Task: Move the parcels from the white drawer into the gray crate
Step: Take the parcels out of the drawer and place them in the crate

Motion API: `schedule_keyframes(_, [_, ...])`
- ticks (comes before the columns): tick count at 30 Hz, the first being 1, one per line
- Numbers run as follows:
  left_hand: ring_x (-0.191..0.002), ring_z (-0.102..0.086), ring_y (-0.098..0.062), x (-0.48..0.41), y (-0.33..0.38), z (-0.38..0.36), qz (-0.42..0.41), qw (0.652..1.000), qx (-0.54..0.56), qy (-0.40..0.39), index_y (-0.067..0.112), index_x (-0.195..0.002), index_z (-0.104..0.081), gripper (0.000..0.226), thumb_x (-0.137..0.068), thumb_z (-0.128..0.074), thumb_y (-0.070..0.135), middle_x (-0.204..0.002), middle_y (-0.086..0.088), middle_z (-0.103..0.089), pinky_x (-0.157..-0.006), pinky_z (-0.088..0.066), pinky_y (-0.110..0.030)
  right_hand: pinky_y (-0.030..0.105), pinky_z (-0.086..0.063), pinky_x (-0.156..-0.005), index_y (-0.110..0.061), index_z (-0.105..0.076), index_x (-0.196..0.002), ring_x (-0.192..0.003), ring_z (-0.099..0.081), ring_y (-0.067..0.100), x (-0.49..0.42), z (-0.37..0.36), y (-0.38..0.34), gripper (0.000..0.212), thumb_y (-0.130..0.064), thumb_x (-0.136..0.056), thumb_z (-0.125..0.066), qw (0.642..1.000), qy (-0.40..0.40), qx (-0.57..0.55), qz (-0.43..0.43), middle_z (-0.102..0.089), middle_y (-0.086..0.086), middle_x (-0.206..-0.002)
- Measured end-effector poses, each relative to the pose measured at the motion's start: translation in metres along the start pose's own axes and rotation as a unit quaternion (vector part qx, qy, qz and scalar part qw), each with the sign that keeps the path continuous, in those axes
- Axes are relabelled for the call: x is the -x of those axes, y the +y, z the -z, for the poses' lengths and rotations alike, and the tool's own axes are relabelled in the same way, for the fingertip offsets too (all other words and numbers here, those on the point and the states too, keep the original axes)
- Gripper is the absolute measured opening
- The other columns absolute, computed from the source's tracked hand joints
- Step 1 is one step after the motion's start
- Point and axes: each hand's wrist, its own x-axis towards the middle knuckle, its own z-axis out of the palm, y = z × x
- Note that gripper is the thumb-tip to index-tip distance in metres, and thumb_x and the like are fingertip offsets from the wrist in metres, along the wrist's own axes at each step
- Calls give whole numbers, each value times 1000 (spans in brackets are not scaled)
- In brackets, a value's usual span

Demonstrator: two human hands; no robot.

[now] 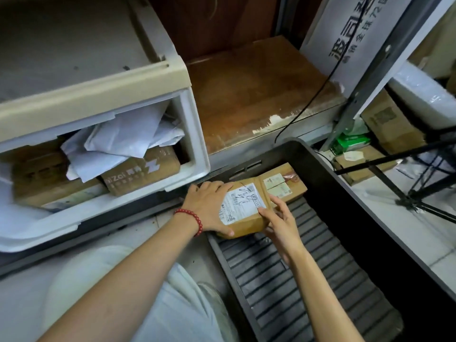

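The labelled parcel (243,211) sits low at the far end of the gray crate (283,280), clasped from both sides: the left hand (209,208) lies over its top with the thumb hooked at the near edge, and the right hand (278,223) pinches the opposite side, probably to steer it down square. It touches a second box (283,183) lying in the crate's far corner, which limits how far back it can go. To the left, the white drawer (195,134) stands open, holding white mailers (123,141) over a printed carton (143,174).
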Motion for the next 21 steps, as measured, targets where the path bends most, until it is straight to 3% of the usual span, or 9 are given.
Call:
schedule_keyframes(5, [-137, -26, -17, -8, -8, -11, -18, 999, -47, 19, 34, -150, -10, 111, -65, -75, 60, -155, 8, -20, -106, -24, -40, 40, -55, -86, -33, -28, -140, -97, -67, 22, -5, 3, 23, 76, -14, -82, -73, 997, 6, -2, -83, -68, 3, -110])
schedule_keyframes(11, [-134, -30, -15, -14, -19, -15, 4, 998, -43, 44, 35, -148, -20, 89, -75, -69, 49, -149, 10, -30, -101, -27, -36, 35, -57, -80, -29, -10, -149, -86, -68, 23, -2, -4, 53, 99, -5, -79, -75, 990, -14, -1, -141, -74, 5, -91])
schedule_keyframes(13, [-133, -33, -16, -15, -21, -14, 19, 998, 23, 47, 34, -147, -26, 80, -79, -65, 49, -148, 9, -34, -104, -28, -37, 35, -57, -80, -28, -9, -147, -82, -69, 20, 1, -8, 61, 99, -2, -78, -76, 990, -17, 2, -138, -73, 1, -84])
schedule_keyframes(15, [-132, -37, -18, -16, -20, -10, 36, 993, 86, 72, 30, -144, -33, 67, -85, -61, 45, -147, 6, -38, -104, -32, -38, 32, -58, -76, -27, -9, -145, -88, -69, 17, 4, -10, 67, 100, 1, -76, -76, 990, -19, -6, -138, -68, 1, -95])
schedule_keyframes(18, [-128, -41, -19, -16, -15, -5, 42, 986, 107, 120, 28, -141, -38, 54, -91, -54, 41, -143, 4, -42, -101, -36, -39, 29, -58, -75, -28, -17, -141, -97, -67, 18, 2, -6, 70, 94, 1, -74, -77, 987, -31, -24, -158, -63, 3, -111])
schedule_keyframes(21, [-126, -43, -20, -15, -15, -3, 47, 983, 120, 132, 27, -139, -41, 50, -92, -53, 39, -141, 3, -44, -100, -37, -39, 34, -59, -81, -25, -30, -138, -89, -70, 25, -1, 9, 69, 80, -8, -75, -77, 976, -67, -54, -198, -70, 9, -111])
